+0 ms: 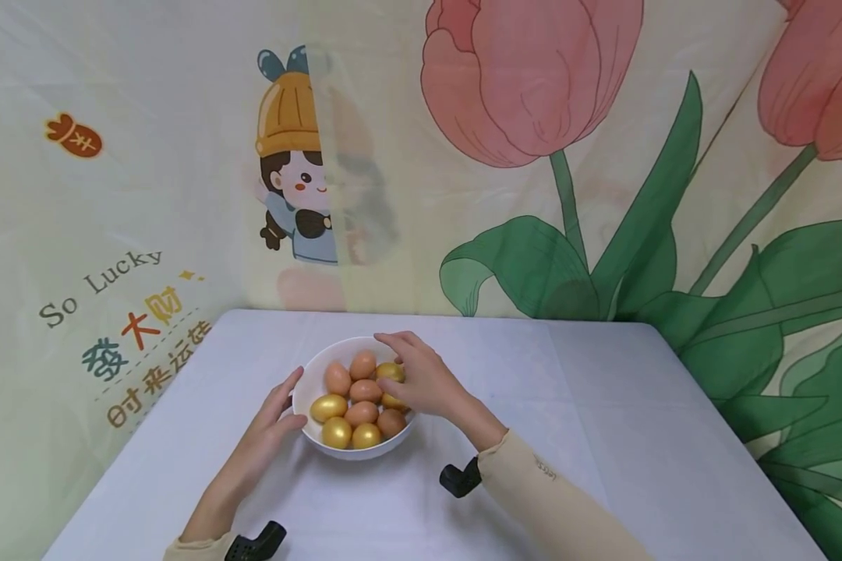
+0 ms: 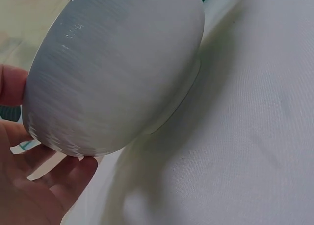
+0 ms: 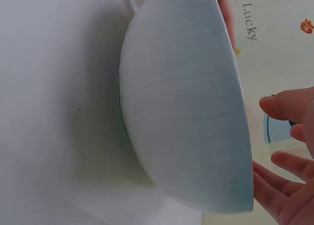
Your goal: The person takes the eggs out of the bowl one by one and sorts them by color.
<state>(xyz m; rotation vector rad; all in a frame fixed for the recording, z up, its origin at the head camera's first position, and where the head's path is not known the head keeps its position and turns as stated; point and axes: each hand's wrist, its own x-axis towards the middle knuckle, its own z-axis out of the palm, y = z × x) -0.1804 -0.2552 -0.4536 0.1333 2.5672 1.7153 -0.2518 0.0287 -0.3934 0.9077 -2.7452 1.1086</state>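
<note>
In the head view a white bowl (image 1: 356, 455) stands on the table, filled with brown eggs (image 1: 365, 391) and shiny gold eggs (image 1: 336, 433). My left hand (image 1: 270, 425) is at the bowl's left side, its spread fingers touching the outer wall near the rim; the left wrist view shows fingertips (image 2: 87, 167) against the bowl (image 2: 117, 73). Over the right part of the rim is my right hand (image 1: 424, 379), fingers extended and thumb above the eggs. In the right wrist view its thumb (image 3: 284, 105) is apart from the bowl wall (image 3: 191, 107), and no egg shows in its grasp.
A white cloth (image 1: 526, 436) covers the table. Behind it hangs a backdrop printed with pink tulips (image 1: 533, 78), lettering and a cartoon figure (image 1: 298, 171). Black wrist devices (image 1: 461, 477) sit by both beige sleeves.
</note>
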